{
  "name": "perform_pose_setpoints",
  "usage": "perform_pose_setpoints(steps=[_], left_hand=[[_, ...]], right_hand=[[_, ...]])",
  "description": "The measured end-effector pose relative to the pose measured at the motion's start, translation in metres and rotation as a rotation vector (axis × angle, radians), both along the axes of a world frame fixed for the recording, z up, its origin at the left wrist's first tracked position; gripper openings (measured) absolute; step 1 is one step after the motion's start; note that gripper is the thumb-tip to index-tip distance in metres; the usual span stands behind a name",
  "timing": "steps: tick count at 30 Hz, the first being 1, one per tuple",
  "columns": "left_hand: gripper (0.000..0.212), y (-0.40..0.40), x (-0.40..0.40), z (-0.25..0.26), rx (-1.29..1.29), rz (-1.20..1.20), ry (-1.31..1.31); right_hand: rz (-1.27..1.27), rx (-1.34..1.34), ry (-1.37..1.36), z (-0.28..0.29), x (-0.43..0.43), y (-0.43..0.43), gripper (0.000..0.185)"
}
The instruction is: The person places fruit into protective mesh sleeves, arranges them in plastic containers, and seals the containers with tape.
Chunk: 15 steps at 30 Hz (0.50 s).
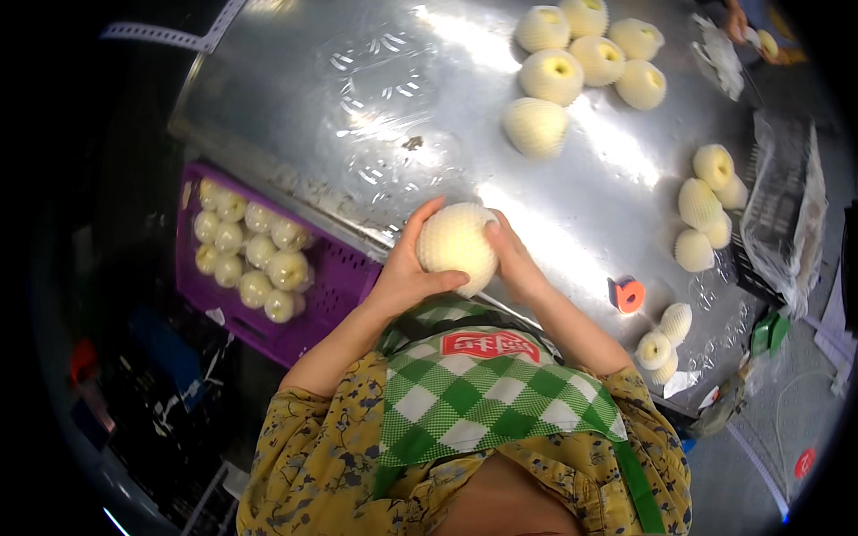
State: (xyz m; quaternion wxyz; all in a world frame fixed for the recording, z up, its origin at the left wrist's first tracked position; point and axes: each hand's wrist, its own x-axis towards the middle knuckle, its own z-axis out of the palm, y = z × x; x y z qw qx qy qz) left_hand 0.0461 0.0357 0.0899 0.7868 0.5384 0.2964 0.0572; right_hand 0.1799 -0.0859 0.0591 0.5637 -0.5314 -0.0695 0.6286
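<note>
A pale yellow round fruit in a white foam net (457, 248) is held between both hands, just above the near edge of the metal table (322, 154). My left hand (415, 268) grips it on the picture's left side, thumb across its lower front. On its right side, my right hand (513, 258) presses with the thumb near the top. Clear plastic film (382, 87) lies on the table beyond the hands. Farther right stands a group of foam-netted fruits (551, 77). The undersides of the held fruit and some fingertips are hidden.
A purple plastic crate (335, 288) at the left holds wrapped fruits (260, 251). More netted fruits (699, 204) sit at the right beside a plastic-lined black crate (781, 201). An orange tape dispenser or similar item (630, 296) lies nearer. Another person's hand (736, 23) shows at top right.
</note>
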Motion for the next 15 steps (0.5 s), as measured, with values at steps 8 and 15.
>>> perform_pose_setpoints(steps=[8,15], left_hand=[[0.076,0.015,-0.05,-0.003,-0.299,0.401,-0.089],[0.075,0.063,-0.061,-0.008,-0.356,0.575,-0.136]], right_hand=[[0.129,0.193,-0.076,0.004,-0.042,0.021,0.073],[0.13,0.195,-0.381,0.005,-0.001,0.049,0.063]])
